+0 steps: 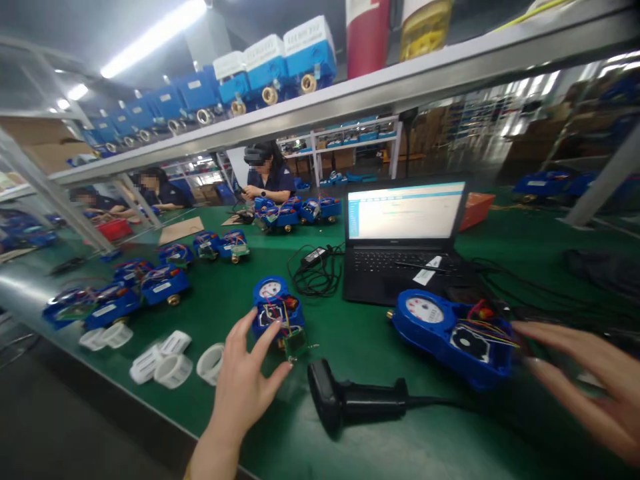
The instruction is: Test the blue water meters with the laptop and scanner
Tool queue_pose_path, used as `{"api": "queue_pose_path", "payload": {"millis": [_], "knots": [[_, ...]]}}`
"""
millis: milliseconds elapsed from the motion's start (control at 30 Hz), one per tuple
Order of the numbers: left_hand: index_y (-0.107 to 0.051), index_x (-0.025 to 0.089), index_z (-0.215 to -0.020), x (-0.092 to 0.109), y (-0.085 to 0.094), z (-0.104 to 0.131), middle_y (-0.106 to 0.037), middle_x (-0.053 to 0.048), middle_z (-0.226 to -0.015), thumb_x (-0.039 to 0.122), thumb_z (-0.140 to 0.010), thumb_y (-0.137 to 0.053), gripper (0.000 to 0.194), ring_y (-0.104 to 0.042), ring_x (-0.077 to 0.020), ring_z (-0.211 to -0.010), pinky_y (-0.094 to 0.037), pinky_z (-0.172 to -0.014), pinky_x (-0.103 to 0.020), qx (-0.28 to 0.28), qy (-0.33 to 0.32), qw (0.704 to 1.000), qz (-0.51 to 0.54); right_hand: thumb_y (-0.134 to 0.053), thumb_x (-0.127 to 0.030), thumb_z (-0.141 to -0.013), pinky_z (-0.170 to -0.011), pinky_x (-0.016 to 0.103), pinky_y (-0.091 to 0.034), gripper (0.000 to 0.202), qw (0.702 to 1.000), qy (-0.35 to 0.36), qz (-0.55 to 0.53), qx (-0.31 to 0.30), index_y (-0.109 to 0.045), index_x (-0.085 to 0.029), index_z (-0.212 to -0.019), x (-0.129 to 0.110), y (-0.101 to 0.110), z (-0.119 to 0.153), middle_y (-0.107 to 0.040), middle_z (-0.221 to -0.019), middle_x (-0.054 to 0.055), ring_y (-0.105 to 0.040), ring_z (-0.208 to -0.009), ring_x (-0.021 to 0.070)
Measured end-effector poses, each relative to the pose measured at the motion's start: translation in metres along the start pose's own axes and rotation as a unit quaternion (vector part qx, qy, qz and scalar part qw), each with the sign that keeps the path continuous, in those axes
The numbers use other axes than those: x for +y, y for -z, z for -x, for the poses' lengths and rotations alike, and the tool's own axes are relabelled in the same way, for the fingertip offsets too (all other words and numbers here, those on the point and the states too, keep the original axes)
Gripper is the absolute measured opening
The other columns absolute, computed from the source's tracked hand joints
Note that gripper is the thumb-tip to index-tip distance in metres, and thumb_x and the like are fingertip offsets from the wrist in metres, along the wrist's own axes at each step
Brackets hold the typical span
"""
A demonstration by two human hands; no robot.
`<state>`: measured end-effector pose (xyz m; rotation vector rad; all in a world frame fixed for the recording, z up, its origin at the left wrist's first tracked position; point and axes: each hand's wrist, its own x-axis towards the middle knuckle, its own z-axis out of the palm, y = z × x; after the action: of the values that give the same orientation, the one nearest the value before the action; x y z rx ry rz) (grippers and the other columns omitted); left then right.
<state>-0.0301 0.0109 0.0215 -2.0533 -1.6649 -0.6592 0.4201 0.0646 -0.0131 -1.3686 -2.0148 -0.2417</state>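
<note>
My left hand point(250, 380) is spread over the near side of a blue water meter point(273, 291) with a round dial, loose wires and a small green circuit board point(295, 341). Its fingertips overlap the meter's edge; whether they touch it I cannot tell. A second, larger-looking blue water meter point(450, 333) lies tilted at the right, its wiring and black inner part exposed. Beside that meter's right end is my right hand point(585, 373), slightly blurred, fingers apart and nothing visible in them. Between the hands lies a black barcode scanner point(360, 398).
An open laptop point(405, 247) stands behind, with a cable and power adapter point(316, 257) to its left. White label rings point(173, 370) lie at left, near several blue meters point(163, 283). Overhead runs a shelf point(320, 100) bearing more meters. Co-workers point(273, 177) sit beyond.
</note>
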Motion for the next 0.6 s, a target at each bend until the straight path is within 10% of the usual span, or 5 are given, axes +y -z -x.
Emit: {"api": "queue_pose_path", "payload": {"millis": [100, 200, 333, 600], "knots": [[-0.042, 0.026, -0.132, 0.001, 0.004, 0.001, -0.026, -0.015, -0.143, 0.028, -0.079, -0.067, 0.059, -0.031, -0.0346, -0.131, -0.039, -0.101, -0.052, -0.023, -0.006, 1.000, 0.001, -0.039, -0.048, -0.092, -0.086, 0.042, -0.050, 0.041, 0.989, 0.137, 0.001, -0.046, -0.043, -0.031, -0.129, -0.074, -0.007, -0.005, -0.048, -0.130, 0.006, -0.054, -0.109, 0.0245], [-0.043, 0.026, -0.132, 0.001, 0.007, 0.002, -0.026, -0.015, -0.144, 0.026, -0.075, -0.072, 0.065, -0.030, -0.0341, -0.131, -0.039, -0.102, -0.052, -0.040, -0.010, 0.999, 0.002, -0.042, -0.043, -0.091, -0.095, 0.056, -0.040, 0.046, 0.988, 0.130, 0.081, 0.012, -0.042, -0.022, -0.132, -0.107, -0.004, -0.015, -0.041, -0.137, 0.013, -0.046, -0.117, 0.0354], [-0.044, 0.023, -0.130, 0.000, 0.005, 0.001, -0.029, -0.015, -0.142, 0.024, -0.072, -0.075, 0.066, -0.032, -0.0340, -0.130, -0.040, -0.102, -0.052, -0.044, -0.029, 0.999, 0.003, -0.035, -0.044, -0.091, -0.098, 0.058, -0.037, 0.048, 0.988, 0.095, 0.116, 0.030, -0.052, -0.008, -0.120, -0.089, 0.000, -0.031, -0.042, -0.133, 0.022, -0.042, -0.119, 0.0399], [-0.049, 0.020, -0.124, -0.004, -0.004, 0.000, -0.039, -0.016, -0.137, 0.025, -0.075, -0.071, 0.054, -0.039, -0.0334, -0.126, -0.043, -0.100, -0.051, -0.030, -0.048, 0.998, 0.006, -0.034, -0.054, -0.093, -0.095, 0.048, -0.044, 0.051, 0.992, 0.115, 0.049, 0.001, -0.053, -0.016, -0.121, -0.065, 0.001, -0.033, -0.052, -0.125, 0.012, -0.050, -0.112, 0.0286]]}}
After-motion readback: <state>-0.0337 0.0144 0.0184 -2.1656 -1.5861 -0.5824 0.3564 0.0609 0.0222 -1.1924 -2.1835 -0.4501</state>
